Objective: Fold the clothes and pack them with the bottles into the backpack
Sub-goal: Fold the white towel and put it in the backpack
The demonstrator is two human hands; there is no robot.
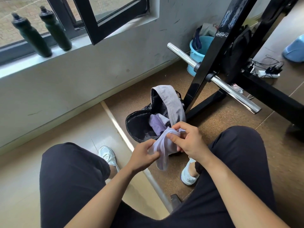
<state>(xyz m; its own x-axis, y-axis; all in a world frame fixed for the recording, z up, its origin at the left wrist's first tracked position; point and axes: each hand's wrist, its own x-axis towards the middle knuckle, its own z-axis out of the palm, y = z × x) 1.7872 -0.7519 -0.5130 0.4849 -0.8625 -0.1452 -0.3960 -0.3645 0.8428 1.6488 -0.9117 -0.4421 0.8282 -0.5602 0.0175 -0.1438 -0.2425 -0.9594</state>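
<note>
A grey backpack (172,102) stands open on the floor between my feet, its black lining showing. Folded purple and white clothes (158,123) lie inside it. Just in front of its opening I hold a thin pale lilac garment (162,152) with both hands. My left hand (143,155) pinches its lower left part, and my right hand (187,140) grips its upper end with curled fingers. Two dark green bottles (31,36) (55,28) stand upright on the windowsill at the top left, far from both hands.
A black exercise frame (218,51) with chrome bars (233,92) rises right of the backpack. A blue bucket (197,53) sits by the wall behind it. A power strip with cables (268,71) lies far right. An open window frame (105,22) juts inward above the sill.
</note>
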